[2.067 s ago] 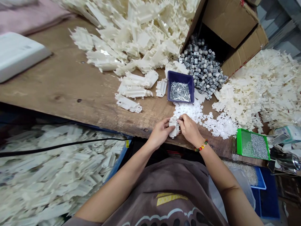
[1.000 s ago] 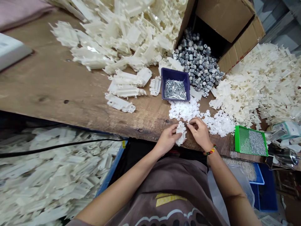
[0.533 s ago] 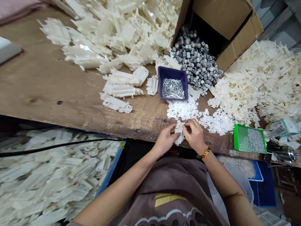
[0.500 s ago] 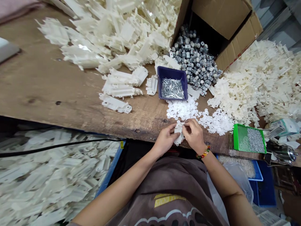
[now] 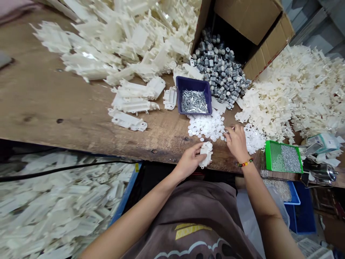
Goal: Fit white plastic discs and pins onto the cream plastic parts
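My left hand point(image 5: 188, 160) is closed on a small white plastic housing point(image 5: 206, 154), thumb across its face, at the table's front edge. The housing stands tilted up, with a round white piece near its top end. My right hand point(image 5: 237, 143), wearing a beaded bracelet, reaches between two heaps of small white plastic discs. Its thumb and index finger are slightly apart at the edge of the left disc heap point(image 5: 206, 124); whether a disc is touched is hard to see. The other disc heap point(image 5: 254, 138) lies partly behind this hand.
A purple bin point(image 5: 179, 95) holds metal pins. Behind it, small grey motors point(image 5: 215, 64) spill from a cardboard box point(image 5: 265, 61). White plastic parts pile up at back left point(image 5: 129, 39) and right point(image 5: 299, 93). A green tray point(image 5: 275, 163) with tiny metal pieces sits at right.
My right hand has left the housing and moved right and up to the disc heaps. My left hand still holds the housing. The view has shifted slightly.
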The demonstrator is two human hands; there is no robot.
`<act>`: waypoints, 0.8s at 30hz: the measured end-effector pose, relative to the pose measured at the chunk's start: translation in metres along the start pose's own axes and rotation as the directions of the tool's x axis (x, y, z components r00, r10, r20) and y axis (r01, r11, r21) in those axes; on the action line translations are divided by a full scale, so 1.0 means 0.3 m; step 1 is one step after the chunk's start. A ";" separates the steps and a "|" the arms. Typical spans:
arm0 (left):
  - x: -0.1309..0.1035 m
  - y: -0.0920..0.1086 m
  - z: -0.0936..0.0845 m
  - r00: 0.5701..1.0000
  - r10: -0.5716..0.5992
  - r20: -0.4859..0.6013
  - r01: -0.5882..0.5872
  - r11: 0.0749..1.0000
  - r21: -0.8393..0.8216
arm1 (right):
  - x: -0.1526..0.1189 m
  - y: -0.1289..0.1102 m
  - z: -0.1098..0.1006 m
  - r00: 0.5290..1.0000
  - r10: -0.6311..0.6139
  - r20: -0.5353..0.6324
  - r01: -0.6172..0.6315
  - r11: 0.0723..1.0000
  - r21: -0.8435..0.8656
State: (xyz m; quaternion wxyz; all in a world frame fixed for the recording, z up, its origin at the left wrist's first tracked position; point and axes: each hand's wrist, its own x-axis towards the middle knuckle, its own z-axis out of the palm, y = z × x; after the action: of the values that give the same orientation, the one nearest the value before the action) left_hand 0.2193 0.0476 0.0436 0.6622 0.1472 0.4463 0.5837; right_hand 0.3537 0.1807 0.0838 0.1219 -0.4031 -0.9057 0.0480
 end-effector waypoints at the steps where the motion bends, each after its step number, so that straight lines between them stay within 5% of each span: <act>1: 0.003 0.001 0.007 1.000 -0.002 0.018 0.002 1.000 -0.002 | 0.018 0.023 -0.004 0.999 -0.016 0.035 0.017 0.999 -0.033; 3: 0.013 0.001 0.019 0.999 -0.005 0.035 0.005 1.000 -0.007 | 0.039 0.045 -0.012 0.996 -0.038 0.080 0.035 0.999 0.038; 5: 0.027 0.001 0.027 1.000 0.000 0.031 0.000 1.000 -0.007 | 0.038 0.035 -0.019 0.993 -0.037 0.109 0.004 0.957 0.290; 9: 0.042 0.002 0.038 0.996 0.090 0.018 -0.091 0.995 0.037 | 0.002 -0.032 -0.028 0.972 -0.061 0.225 -0.131 0.658 0.741; 20: 0.023 -0.008 0.039 0.972 0.233 -0.015 -0.221 0.936 0.275 | -0.056 -0.131 0.049 0.955 0.196 0.222 -0.295 0.550 0.781; 24: 0.028 0.002 0.029 0.965 0.260 -0.034 -0.243 0.936 0.254 | -0.013 -0.132 0.050 0.959 0.226 0.170 -0.277 0.633 0.723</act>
State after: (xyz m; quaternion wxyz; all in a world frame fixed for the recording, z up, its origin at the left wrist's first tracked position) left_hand 0.2251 0.0584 0.0453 0.5432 0.2648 0.5152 0.6078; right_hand 0.3239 0.1516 0.0760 0.2382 -0.4390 -0.7462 0.4401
